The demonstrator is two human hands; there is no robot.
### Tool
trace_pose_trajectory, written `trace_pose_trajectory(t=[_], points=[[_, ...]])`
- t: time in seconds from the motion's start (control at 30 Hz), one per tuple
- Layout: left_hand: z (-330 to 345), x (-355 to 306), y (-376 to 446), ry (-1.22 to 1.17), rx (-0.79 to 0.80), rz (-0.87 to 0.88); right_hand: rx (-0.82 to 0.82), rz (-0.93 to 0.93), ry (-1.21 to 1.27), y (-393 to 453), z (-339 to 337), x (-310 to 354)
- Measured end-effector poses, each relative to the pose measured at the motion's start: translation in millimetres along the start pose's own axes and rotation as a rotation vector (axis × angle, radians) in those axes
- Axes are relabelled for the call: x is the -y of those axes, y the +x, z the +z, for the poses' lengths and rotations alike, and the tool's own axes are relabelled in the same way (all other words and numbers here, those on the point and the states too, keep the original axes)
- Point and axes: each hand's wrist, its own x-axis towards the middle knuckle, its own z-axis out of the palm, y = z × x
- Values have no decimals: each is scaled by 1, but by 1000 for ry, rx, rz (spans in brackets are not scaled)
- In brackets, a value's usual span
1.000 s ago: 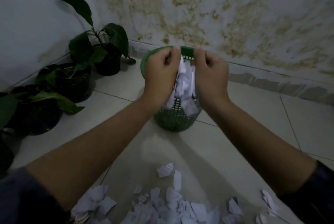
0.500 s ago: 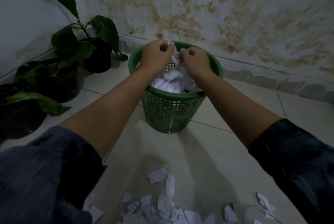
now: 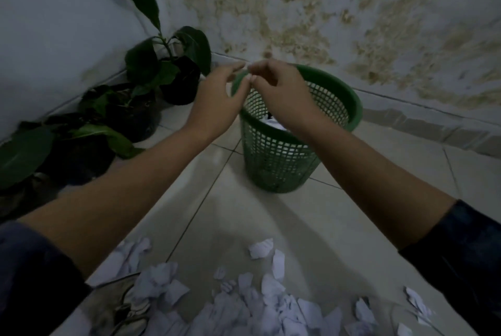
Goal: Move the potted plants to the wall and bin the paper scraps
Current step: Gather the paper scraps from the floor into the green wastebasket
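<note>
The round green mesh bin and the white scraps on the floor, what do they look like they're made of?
Green mesh bin: likely moulded plastic, going by its even lattice wall, smooth rolled rim and dull sheen. White scraps: paper, thin, matte, with torn edges and creases.

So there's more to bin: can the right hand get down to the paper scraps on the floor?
Probably yes. The right hand is empty above the bin, and the paper scraps lie on open floor nearer the person, nothing over them.
</note>
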Motion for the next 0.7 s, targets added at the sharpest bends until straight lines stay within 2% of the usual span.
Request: trace_pose_trajectory(t=[0.07,0.13,0.2,0.33,0.47,0.57,0.63,0.7], points=[[-18,15,-22,9,27,-39,28,-83,-6,-13,22,6],[-36,29,-48,62,65,-70,107,-89,21,-29,48,5],[-52,51,-81,126,107,-116,236,-33,37,-47,77,-5],[-85,105,-154,252,231,-316,502,88,-85,-91,130,-44],[-125,137,-218,347,348,-534,755,90,-170,-128,172,-70],[-150,153,-263,411,424,-582,900,117,-180,-146,203,-77],[-155,153,-292,361,359,-677,924,107,-225,-156,223,-79],[-146,146,-309,216,175,-739,894,91,-259,-164,238,-77]])
